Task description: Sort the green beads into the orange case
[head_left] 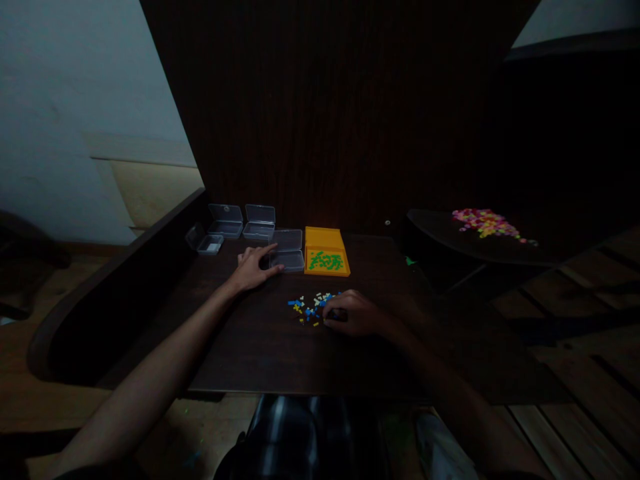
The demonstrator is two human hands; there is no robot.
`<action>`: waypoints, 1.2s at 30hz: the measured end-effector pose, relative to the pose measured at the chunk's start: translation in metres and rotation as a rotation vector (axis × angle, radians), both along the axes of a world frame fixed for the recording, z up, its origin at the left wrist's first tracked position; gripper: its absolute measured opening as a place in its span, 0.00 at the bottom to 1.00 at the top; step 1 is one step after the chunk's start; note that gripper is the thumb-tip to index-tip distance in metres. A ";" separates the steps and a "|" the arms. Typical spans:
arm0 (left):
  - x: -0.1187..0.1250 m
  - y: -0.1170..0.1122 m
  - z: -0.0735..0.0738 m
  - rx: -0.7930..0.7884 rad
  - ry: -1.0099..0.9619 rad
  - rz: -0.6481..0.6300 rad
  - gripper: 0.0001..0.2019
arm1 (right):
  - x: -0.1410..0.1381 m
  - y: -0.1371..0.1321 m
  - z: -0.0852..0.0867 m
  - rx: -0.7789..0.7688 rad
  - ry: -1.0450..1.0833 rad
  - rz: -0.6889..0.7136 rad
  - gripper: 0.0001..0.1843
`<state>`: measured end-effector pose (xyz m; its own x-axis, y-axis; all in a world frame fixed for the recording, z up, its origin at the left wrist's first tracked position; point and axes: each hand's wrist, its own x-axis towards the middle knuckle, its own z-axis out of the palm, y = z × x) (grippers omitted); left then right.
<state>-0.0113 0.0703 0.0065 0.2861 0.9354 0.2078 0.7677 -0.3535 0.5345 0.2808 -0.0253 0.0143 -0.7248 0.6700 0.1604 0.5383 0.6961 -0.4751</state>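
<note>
My left hand (pixel 254 268) has its thumb and forefinger spread at the left edge of an open clear plastic box (pixel 289 260). At the right side of a small pile of blue, yellow and white pieces (pixel 311 308), my right hand (pixel 353 313) is bent down with its fingertips pinched together. Whatever those fingers hold, if anything, is too small and dark to make out. Beyond the pile stands an open orange box (pixel 327 272), its lid tipped back, with many small green pieces (pixel 326 260) inside.
Several other clear boxes (pixel 259 230) stand open at the table's back left. A raised dark side rail (pixel 120 287) borders the left. On a separate dark surface (pixel 430 230) at the right lies a heap of pink, red and yellow pieces (pixel 485 223). A tall dark panel (pixel 320 113) closes the back.
</note>
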 end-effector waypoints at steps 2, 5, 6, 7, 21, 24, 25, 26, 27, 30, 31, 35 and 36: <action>-0.001 0.000 0.000 -0.003 0.004 -0.008 0.31 | 0.000 0.000 0.000 -0.013 0.004 -0.001 0.05; -0.002 0.001 0.000 -0.004 0.004 -0.023 0.31 | 0.001 0.001 0.001 -0.018 0.001 -0.013 0.06; -0.003 0.001 0.001 -0.004 0.007 -0.027 0.31 | 0.001 0.001 0.001 -0.022 -0.002 -0.015 0.06; -0.003 0.001 0.001 -0.004 0.011 -0.030 0.31 | 0.002 0.001 0.002 -0.030 -0.003 -0.014 0.06; -0.004 0.000 0.002 -0.021 -0.009 -0.033 0.34 | 0.000 0.000 0.003 -0.074 -0.003 0.005 0.06; -0.004 -0.001 0.003 -0.025 -0.020 -0.026 0.37 | 0.002 0.000 0.005 -0.064 -0.018 -0.005 0.05; -0.004 -0.001 0.003 -0.025 -0.021 -0.023 0.37 | 0.002 0.000 0.005 -0.061 -0.025 -0.012 0.05; -0.004 -0.001 0.003 -0.024 -0.022 -0.020 0.38 | 0.003 -0.001 0.005 -0.057 -0.033 -0.017 0.05; -0.003 -0.001 0.003 -0.025 -0.021 -0.018 0.38 | 0.003 -0.001 0.006 -0.052 -0.040 -0.022 0.05; -0.003 -0.001 0.003 -0.035 -0.022 -0.016 0.39 | 0.003 -0.002 0.006 -0.045 -0.060 -0.037 0.05; -0.002 -0.001 0.003 -0.038 -0.023 -0.017 0.39 | 0.003 -0.002 0.005 -0.046 -0.063 -0.041 0.05; -0.002 -0.002 0.004 -0.046 -0.026 -0.018 0.39 | 0.002 -0.001 0.005 -0.072 -0.067 -0.033 0.05; -0.002 -0.002 0.004 -0.048 -0.025 -0.017 0.40 | 0.001 0.000 0.005 -0.074 -0.062 -0.027 0.05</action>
<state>-0.0136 0.0688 0.0103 0.2972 0.9395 0.1704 0.7480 -0.3400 0.5700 0.2822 -0.0257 0.0196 -0.7136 0.6975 0.0651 0.5860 0.6453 -0.4901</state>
